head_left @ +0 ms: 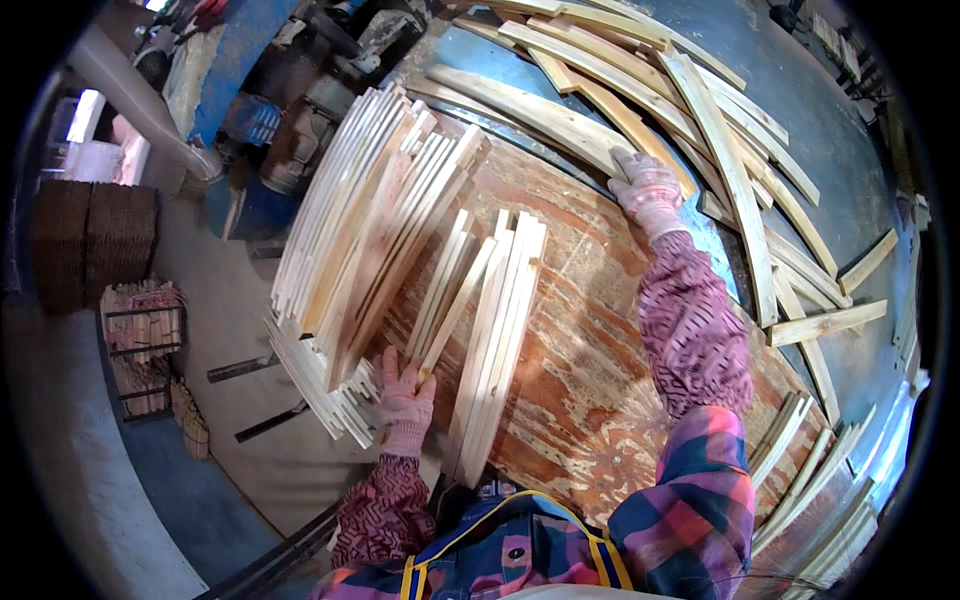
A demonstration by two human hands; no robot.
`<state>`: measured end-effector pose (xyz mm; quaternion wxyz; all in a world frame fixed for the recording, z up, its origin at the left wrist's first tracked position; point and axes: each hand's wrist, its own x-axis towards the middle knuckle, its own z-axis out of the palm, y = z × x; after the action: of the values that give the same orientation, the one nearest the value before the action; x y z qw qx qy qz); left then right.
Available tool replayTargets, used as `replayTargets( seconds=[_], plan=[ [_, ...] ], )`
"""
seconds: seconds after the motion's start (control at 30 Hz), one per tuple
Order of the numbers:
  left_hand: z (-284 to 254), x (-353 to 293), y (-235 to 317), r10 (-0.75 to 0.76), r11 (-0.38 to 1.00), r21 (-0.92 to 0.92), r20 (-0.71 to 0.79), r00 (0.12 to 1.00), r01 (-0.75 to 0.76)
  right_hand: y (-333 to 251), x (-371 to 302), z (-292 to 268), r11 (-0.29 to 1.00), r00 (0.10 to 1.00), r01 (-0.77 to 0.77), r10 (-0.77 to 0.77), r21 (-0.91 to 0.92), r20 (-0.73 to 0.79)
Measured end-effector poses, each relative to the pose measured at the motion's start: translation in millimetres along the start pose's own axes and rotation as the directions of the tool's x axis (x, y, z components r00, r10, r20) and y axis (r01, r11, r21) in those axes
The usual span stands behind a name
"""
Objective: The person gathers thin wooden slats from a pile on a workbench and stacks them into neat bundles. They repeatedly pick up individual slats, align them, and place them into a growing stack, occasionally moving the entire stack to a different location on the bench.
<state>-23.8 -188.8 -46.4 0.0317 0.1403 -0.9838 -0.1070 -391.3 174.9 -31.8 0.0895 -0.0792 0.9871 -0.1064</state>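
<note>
My left hand (405, 408), in a pale glove, is at the near ends of a small group of narrow wooden strips (440, 290), its fingers closed about them. Just right of it lies a tight bundle of light strips (500, 340). My right hand (650, 190), gloved too, reaches to the table's far edge and grips the near end of a long wooden board (525, 112). Its fingertips are partly hidden. A large row of strips (370, 220) lies side by side at the left of the worn plywood tabletop (590, 370).
Loose boards (715, 150) lie crisscrossed on a blue surface beyond the table. More strips (810, 480) stand at the right. Greasy machinery (290, 130) is at the far left. Brown stacked sheets (95, 240) and bundled wood pieces in a rack (145, 320) stand on the left.
</note>
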Motion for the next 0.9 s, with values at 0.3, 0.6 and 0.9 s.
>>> replayTargets(
  seconds=[0.3, 0.6, 0.9],
  plan=[
    [10.4, 59.6, 44.3, -0.13, 0.978, 0.192, 0.243, 0.961, 0.084, 45.3, -215.5, 24.4, 0.19, 0.894, -0.448, 0.06, 0.874, 0.445],
    [34.9, 76.2, 256.8, 0.255, -0.262, -0.481, 0.802, 0.541, 0.837, -10.9, -281.5, 93.3, -0.247, 0.857, -0.437, -0.405, 0.865, 0.317],
    [34.8, 36.0, 208.5, 0.221, -0.278, -0.603, 0.717, 0.661, 0.748, 34.1, -9.4, 36.4, 0.995, 0.955, 0.07, -0.085, -0.065, -0.284]
  ],
)
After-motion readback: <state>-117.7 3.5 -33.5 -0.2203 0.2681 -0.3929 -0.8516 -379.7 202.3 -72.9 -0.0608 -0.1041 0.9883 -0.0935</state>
